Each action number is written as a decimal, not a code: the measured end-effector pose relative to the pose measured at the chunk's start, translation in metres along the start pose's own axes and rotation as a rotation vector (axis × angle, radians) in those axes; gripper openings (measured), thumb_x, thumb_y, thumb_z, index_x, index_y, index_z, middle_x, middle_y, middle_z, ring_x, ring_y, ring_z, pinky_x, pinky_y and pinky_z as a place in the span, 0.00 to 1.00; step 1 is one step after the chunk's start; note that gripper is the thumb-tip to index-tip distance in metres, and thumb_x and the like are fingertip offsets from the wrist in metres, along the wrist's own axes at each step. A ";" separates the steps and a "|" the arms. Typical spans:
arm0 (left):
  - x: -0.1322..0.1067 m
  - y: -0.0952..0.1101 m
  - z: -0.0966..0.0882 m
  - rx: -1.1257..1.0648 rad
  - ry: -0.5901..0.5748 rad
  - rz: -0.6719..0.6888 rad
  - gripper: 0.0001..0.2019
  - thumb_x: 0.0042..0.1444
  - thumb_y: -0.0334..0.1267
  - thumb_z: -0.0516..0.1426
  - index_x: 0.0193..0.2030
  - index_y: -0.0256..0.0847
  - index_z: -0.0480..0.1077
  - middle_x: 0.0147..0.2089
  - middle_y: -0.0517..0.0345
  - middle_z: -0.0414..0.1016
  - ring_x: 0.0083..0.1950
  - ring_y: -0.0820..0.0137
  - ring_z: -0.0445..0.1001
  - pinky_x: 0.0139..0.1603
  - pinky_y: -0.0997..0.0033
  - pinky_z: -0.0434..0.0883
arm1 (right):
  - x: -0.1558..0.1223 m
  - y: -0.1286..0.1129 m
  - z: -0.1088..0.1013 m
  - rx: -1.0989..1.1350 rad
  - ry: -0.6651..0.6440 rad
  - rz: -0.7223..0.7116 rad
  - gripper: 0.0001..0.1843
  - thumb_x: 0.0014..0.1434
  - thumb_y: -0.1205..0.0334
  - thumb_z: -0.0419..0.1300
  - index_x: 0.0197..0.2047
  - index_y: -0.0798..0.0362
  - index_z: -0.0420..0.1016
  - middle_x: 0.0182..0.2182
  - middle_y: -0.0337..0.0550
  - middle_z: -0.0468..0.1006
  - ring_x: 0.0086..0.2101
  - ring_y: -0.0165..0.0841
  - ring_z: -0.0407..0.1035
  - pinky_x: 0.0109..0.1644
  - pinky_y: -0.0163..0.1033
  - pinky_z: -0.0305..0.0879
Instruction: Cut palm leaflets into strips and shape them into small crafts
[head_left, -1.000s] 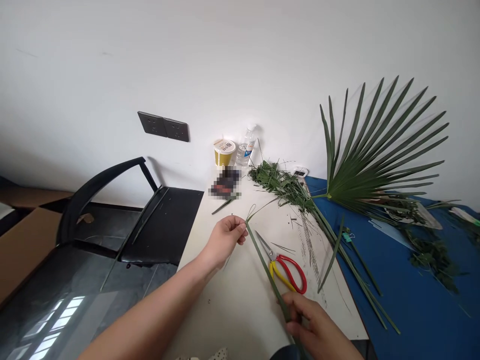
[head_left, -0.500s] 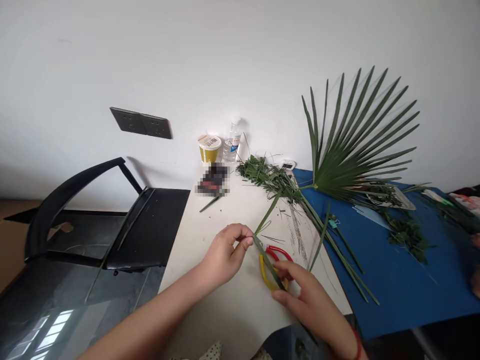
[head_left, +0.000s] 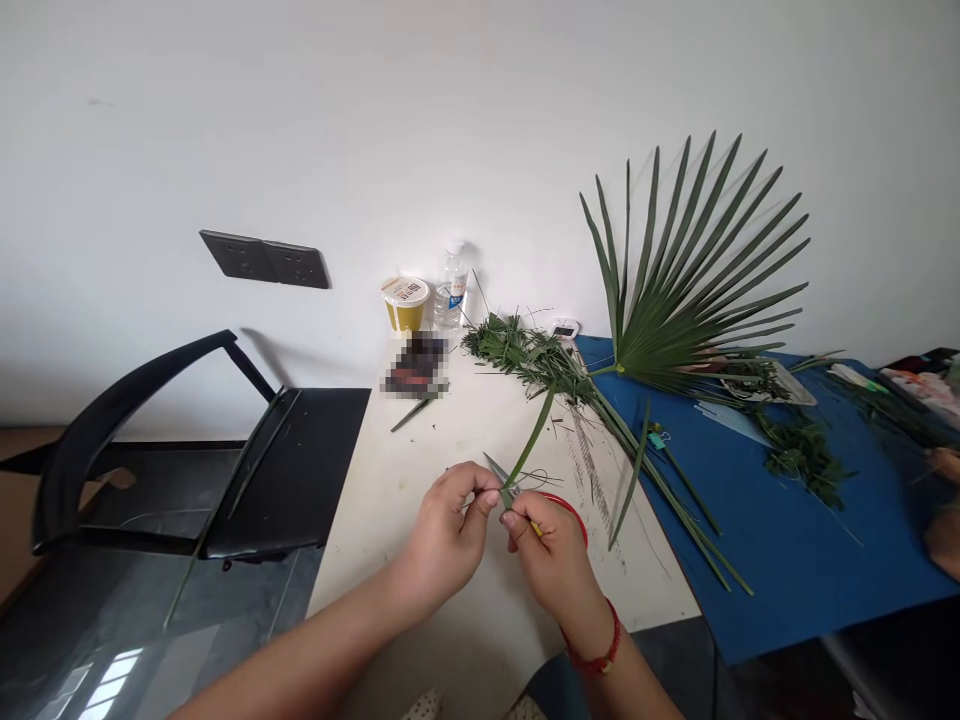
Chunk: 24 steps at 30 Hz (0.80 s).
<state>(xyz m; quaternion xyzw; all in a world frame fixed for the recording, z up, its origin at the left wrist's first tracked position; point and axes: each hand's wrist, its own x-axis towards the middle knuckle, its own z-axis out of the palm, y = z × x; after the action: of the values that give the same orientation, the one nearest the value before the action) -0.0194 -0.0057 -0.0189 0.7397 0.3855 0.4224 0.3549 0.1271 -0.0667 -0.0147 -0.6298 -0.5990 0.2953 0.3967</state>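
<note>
Close together over the white table, both my hands pinch a narrow green leaf strip [head_left: 532,438]. My left hand [head_left: 454,525] is closed, thumb and forefinger gripping the strip. Right beside it my right hand [head_left: 546,548], with a red bracelet at the wrist, is closed on the same strip. Its upper part rises away from my fingertips toward the back of the table. Beneath the hands lie scissors [head_left: 493,466] with red and yellow handles; my right hand hides most of the handles. Thin fibres [head_left: 536,478] curl beside the strip.
Behind are a heap of leaf scraps [head_left: 517,350], a bottle [head_left: 451,290], a tub [head_left: 406,305] and a blurred-out item [head_left: 416,365]. A fan palm leaf [head_left: 667,310] leans over the blue table [head_left: 810,580]. Another person's hand [head_left: 943,540] shows at the right edge. A black chair [head_left: 300,450] stands left.
My right hand has moved up and left along the leaf strip, from its lower part to beside my left hand. The view has shifted slightly.
</note>
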 end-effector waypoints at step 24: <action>0.009 0.036 -0.074 0.546 -0.344 0.702 0.17 0.60 0.20 0.47 0.51 0.37 0.67 0.42 0.50 0.77 0.42 0.64 0.72 0.57 0.52 0.65 | 0.038 -0.059 -0.111 -0.702 -0.415 -0.498 0.18 0.59 0.78 0.53 0.24 0.49 0.71 0.20 0.35 0.71 0.21 0.31 0.60 0.52 0.49 0.64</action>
<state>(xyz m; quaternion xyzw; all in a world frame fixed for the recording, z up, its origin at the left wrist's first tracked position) -0.0728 0.0003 0.0437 0.9505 0.1450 0.2714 0.0419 0.1942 -0.0475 0.0964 -0.4908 -0.8618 0.0909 0.0907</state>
